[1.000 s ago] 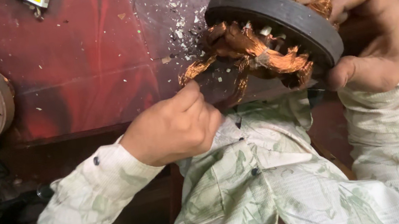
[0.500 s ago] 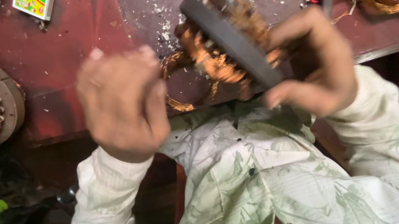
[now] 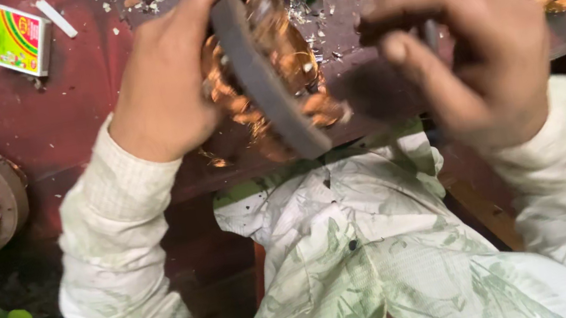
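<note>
Copper windings glint inside the stator (image 3: 264, 79), tilted on edge over the red tabletop (image 3: 58, 103). The left hand (image 3: 166, 79) clamps its rim from above; the right hand (image 3: 469, 56), just beside, curls around a dark tool (image 3: 432, 28). A matchbox (image 3: 20, 39) lies well apart.

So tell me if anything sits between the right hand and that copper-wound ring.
Nothing visible does. The left hand grips the grey ring with copper windings at its upper edge; the right hand is beside it, blurred, with only open air and bench behind.
</note>
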